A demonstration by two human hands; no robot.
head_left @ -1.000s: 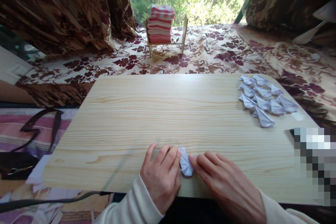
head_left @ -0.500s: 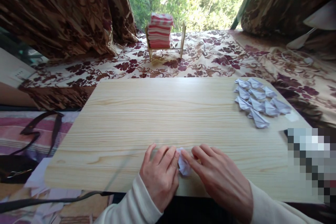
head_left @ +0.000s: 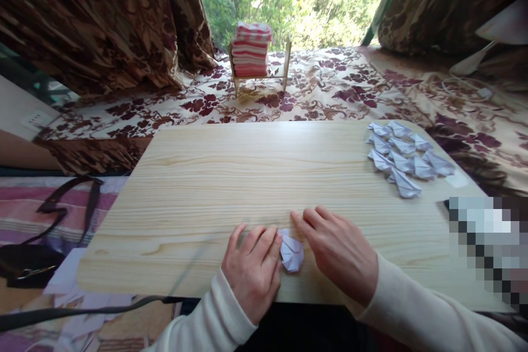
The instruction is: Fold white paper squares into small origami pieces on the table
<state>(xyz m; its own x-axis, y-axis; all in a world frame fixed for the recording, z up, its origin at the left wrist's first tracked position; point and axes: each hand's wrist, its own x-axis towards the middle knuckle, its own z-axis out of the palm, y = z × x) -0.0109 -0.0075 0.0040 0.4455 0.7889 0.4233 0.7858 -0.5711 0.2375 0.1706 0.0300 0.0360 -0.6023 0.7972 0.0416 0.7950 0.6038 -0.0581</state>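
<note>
A small folded piece of white paper (head_left: 291, 253) lies near the front edge of the light wooden table (head_left: 231, 187). My left hand (head_left: 252, 264) rests palm down at its left side, index finger and thumb against the paper's edge, holding it in place. Just to the right is my right hand (head_left: 336, 247), off the paper, its index finger stretched out and the other fingers loosely bent; its thumb is mostly hidden. At the table's far right lie several similar folded paper pieces (head_left: 402, 146), grouped in rough rows.
On the flowered cloth behind the table, a small wooden rack (head_left: 285, 66) bears stacked pink-and-white cloths (head_left: 251, 49). Loose paper sheets (head_left: 68, 275) and a dark strap (head_left: 88, 214) lie at left. A pixelated area covers the right edge. A lamp (head_left: 501, 25) stands far right.
My right hand has come off the folded paper, moving slightly up and away, so more of the paper shows. My left hand has stayed at its left edge.
</note>
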